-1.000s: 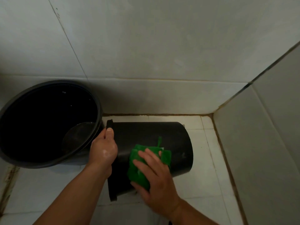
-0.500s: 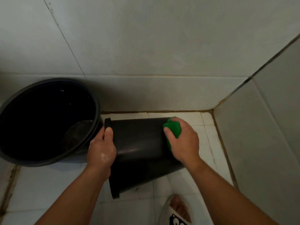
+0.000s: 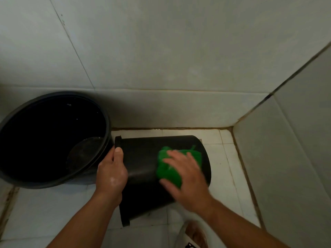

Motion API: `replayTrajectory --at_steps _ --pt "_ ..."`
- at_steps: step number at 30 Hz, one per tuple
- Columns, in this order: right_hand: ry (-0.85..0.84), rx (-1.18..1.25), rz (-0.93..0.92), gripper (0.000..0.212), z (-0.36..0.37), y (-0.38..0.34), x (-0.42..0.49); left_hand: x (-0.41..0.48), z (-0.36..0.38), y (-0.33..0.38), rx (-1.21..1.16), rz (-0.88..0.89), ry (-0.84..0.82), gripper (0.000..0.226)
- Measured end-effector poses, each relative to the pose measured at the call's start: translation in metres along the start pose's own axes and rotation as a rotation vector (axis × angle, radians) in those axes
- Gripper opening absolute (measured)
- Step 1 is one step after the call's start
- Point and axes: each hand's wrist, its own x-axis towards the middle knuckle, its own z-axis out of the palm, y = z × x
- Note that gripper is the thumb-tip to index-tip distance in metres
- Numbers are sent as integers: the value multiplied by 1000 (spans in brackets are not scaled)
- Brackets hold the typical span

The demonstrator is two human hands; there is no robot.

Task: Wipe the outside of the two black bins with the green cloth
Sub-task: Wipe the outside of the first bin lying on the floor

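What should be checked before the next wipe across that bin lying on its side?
1. Small bin steadied: left hand grips its rim. Ok.
2. Green cloth flat on the bin's side under the right hand. Ok.
3. Side of the small bin facing the floor wiped: hidden. Cannot tell.
4. Large bin outside wiped: no hand on it. Cannot tell.
5. Sandalled foot apart from the small bin. Ok.
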Motion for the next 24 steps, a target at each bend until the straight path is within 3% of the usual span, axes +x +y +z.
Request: replayTrajectory --at_steps 3,6,9,12,14,16,18,20,22,24 --pt "82 -36 347 46 -25 21 34 -3 -2 -2 50 18 -5 50" --pt "-55 -71 563 40 -33 16 96 -9 -3 -5 76 46 -14 49" --pt "-208 -173 422 40 -12 -20 119 -10 -1 -4 62 63 36 45" --pt "-154 -85 59 43 16 -68 81 -5 1 -1 -22 45 48 34" --pt "-210 32 -117 50 19 -71 47 -6 1 4 -81 17 42 33" --pt "-227 29 -149 55 8 -46 22 -7 1 1 -77 25 16 30" --pt "-88 5 13 54 -9 -10 16 -10 -1 0 -33 22 4 43" --pt "14 -4 298 48 -30 15 37 -11 -2 -4 -13 8 -9 62" --pt "-3 -5 533 41 -43 30 71 -12 -3 -8 -21 5 -26 76" --pt "-97 -74 587 39 -42 27 103 -15 -3 -7 -28 14 -15 79"
